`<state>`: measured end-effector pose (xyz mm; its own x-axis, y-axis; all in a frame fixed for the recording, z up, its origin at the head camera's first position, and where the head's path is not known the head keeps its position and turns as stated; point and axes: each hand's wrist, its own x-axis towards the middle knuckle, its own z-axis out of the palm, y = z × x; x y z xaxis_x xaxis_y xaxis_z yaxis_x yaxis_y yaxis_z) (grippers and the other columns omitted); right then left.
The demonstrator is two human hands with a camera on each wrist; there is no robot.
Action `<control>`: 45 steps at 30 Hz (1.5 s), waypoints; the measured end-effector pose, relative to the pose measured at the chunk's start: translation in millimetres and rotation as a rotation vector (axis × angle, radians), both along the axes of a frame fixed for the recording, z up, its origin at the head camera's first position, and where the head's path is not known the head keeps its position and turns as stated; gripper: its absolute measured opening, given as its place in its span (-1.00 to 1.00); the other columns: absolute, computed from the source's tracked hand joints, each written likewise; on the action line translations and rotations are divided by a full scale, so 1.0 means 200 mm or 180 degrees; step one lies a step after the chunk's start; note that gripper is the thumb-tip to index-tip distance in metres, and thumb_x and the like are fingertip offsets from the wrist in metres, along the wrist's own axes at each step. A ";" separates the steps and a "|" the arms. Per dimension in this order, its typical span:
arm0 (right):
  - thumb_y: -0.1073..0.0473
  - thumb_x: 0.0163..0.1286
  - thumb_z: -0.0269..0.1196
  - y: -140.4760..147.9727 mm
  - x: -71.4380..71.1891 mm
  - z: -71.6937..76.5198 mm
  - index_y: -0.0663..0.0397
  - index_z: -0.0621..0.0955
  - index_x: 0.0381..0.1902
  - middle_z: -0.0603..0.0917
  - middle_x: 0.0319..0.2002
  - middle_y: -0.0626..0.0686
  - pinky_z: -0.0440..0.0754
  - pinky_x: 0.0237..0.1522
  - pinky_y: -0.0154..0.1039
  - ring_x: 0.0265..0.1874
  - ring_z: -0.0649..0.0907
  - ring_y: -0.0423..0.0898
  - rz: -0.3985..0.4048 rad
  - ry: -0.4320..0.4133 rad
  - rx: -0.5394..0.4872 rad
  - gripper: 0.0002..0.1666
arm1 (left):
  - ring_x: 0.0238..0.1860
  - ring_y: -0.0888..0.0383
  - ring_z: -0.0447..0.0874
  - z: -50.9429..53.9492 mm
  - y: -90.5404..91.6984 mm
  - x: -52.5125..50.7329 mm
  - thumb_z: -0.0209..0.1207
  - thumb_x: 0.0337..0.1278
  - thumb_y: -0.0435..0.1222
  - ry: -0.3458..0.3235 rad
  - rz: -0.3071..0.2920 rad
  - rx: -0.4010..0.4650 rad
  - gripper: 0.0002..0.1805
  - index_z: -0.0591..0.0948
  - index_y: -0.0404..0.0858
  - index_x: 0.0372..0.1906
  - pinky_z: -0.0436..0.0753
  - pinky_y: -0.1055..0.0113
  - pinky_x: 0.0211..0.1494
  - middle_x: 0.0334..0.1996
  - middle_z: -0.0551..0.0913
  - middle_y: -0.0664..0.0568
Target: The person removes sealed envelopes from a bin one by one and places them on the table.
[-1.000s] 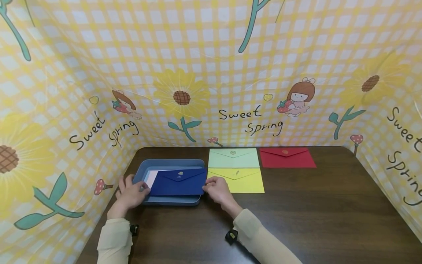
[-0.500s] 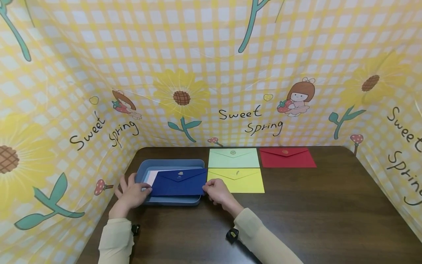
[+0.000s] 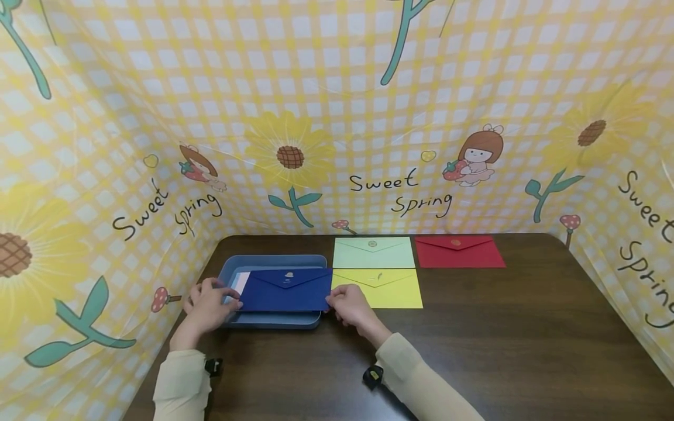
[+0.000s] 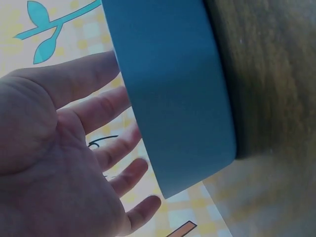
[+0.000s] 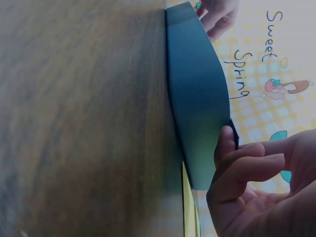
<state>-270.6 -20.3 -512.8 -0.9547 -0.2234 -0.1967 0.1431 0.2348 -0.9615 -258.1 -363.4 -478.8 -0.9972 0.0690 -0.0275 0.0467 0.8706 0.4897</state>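
Observation:
In the head view a navy blue envelope (image 3: 284, 295) lies flap side up over a blue tray (image 3: 302, 320). Its right end reaches past the tray's right wall. A pale strip of paper (image 3: 241, 282) shows at its left end. My right hand (image 3: 351, 305) pinches the envelope's lower right corner between thumb and forefinger, its other fingers curled. My left hand (image 3: 207, 305) is at the tray's left end, thumb and forefinger by the envelope's lower left corner. In the left wrist view its fingers are fairly straight, with the tips of some hidden behind the tray wall (image 4: 173, 108).
Right of the tray a mint green envelope (image 3: 374, 255) lies behind a yellow envelope (image 3: 392, 295). A red envelope (image 3: 459, 257) is farther right on the dark wooden table (image 3: 526, 339). Patterned yellow cloth (image 3: 326, 88) hangs behind and at both sides.
The pale paper above the navy envelope's top edge is now covered, and the strip at its left is narrower. My left fingers have shifted slightly; the right hand keeps its pinch.

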 end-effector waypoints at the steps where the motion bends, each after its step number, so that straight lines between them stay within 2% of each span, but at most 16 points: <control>1: 0.26 0.56 0.24 0.00 0.00 0.00 0.24 0.68 -0.15 0.73 -0.42 0.23 0.38 -0.67 -0.33 -0.71 0.43 -0.14 -0.0008 0.0007 -0.0007 -0.87 | 0.31 -0.60 -0.07 0.00 0.00 0.00 0.32 0.33 -0.23 0.0012 0.0004 -0.0044 -0.81 0.77 -0.30 -0.16 -0.17 -0.60 0.17 0.26 0.29 -0.48; 4: 0.27 0.54 0.26 0.02 0.00 0.01 0.25 0.69 -0.11 0.68 -0.47 0.22 0.39 -0.65 -0.33 -0.69 0.43 -0.13 -0.0039 0.0013 -0.0003 -0.87 | 0.20 -0.52 0.23 0.01 0.00 -0.01 0.34 0.32 -0.23 -0.0042 -0.0043 -0.0126 -0.81 0.77 -0.29 -0.17 -0.09 -0.55 0.14 0.05 0.60 -0.33; 6: 0.28 0.53 0.27 0.03 0.00 0.02 0.27 0.69 -0.09 0.65 -0.50 0.22 0.39 -0.65 -0.33 -0.68 0.44 -0.13 -0.0045 0.0039 0.0007 -0.86 | 0.10 -0.40 0.45 0.02 0.00 -0.01 0.34 0.33 -0.23 -0.0108 -0.0071 -0.0103 -0.82 0.76 -0.28 -0.16 -0.07 -0.50 0.14 -0.12 0.73 -0.17; 8: 0.28 0.53 0.28 0.04 0.00 0.02 0.27 0.69 -0.08 0.64 -0.50 0.22 0.38 -0.65 -0.33 -0.68 0.43 -0.12 -0.0063 0.0039 0.0016 -0.86 | 0.00 -0.25 0.60 0.03 0.01 -0.02 0.34 0.36 -0.23 -0.0198 -0.0094 -0.0037 -0.82 0.74 -0.28 -0.13 -0.03 -0.45 0.13 -0.24 0.77 -0.04; 10: 0.28 0.52 0.28 0.05 0.00 0.03 0.27 0.70 -0.09 0.64 -0.50 0.23 0.37 -0.65 -0.33 -0.69 0.42 -0.13 -0.0079 0.0044 0.0024 -0.86 | -0.10 -0.12 0.68 0.04 0.01 -0.02 0.33 0.37 -0.24 -0.0256 -0.0118 0.0011 -0.81 0.73 -0.29 -0.10 0.02 -0.40 0.11 -0.30 0.76 0.05; 14: 0.28 0.53 0.29 0.06 -0.01 0.03 0.27 0.71 -0.10 0.65 -0.49 0.23 0.38 -0.64 -0.32 -0.70 0.42 -0.13 -0.0096 0.0028 0.0068 -0.86 | -0.17 -0.02 0.68 0.05 0.02 -0.02 0.34 0.36 -0.26 -0.0305 -0.0108 0.0002 -0.81 0.73 -0.29 -0.07 0.11 -0.34 0.06 -0.35 0.74 0.11; 22: 0.27 0.52 0.29 0.08 -0.02 0.02 0.30 0.69 0.01 0.70 -0.45 0.25 0.43 -0.61 -0.29 -0.64 0.50 -0.06 -0.0077 0.0093 0.0244 -0.79 | -0.19 -0.02 0.67 0.06 0.04 -0.02 0.32 0.33 -0.33 -0.0342 -0.0119 0.0004 -0.86 0.74 -0.30 -0.11 0.14 -0.35 0.06 -0.40 0.74 0.11; 29: 0.27 0.52 0.28 0.11 -0.01 0.04 0.32 0.69 0.03 0.73 -0.38 0.26 0.46 -0.59 -0.28 -0.65 0.50 -0.10 -0.0044 0.0096 0.0275 -0.76 | -0.20 0.01 0.68 0.07 0.06 -0.02 0.29 0.36 -0.35 -0.0401 -0.0136 0.0084 -0.85 0.74 -0.33 -0.07 0.20 -0.34 0.06 -0.40 0.76 0.10; 34: 0.26 0.50 0.30 0.12 -0.01 0.03 0.32 0.69 0.03 0.74 -0.40 0.20 0.49 -0.58 -0.26 -0.63 0.53 -0.11 -0.0042 0.0135 0.0340 -0.75 | -0.20 0.02 0.68 0.05 0.06 -0.03 0.30 0.36 -0.34 -0.0351 -0.0184 0.0066 -0.86 0.74 -0.32 -0.09 0.28 -0.31 0.04 -0.40 0.76 0.10; 40: 0.25 0.48 0.31 0.14 -0.01 0.03 0.32 0.70 0.02 0.74 -0.41 0.08 0.52 -0.53 -0.24 -0.57 0.59 -0.08 -0.0079 0.0181 0.0416 -0.74 | -0.26 0.07 0.64 0.05 0.08 -0.04 0.35 0.34 -0.26 -0.0276 -0.0217 -0.0001 -0.85 0.76 -0.28 -0.15 0.46 -0.13 -0.07 -0.41 0.73 0.10; 45: 0.27 0.47 0.32 0.16 -0.01 0.04 0.32 0.71 -0.03 0.75 -0.37 0.06 0.56 -0.49 -0.23 -0.49 0.65 0.01 -0.0082 0.0233 0.0377 -0.78 | -0.33 0.09 0.68 0.04 0.10 -0.04 0.37 0.32 -0.32 -0.0227 -0.0260 0.0187 -0.86 0.75 -0.34 -0.17 0.56 0.06 -0.14 -0.42 0.75 0.05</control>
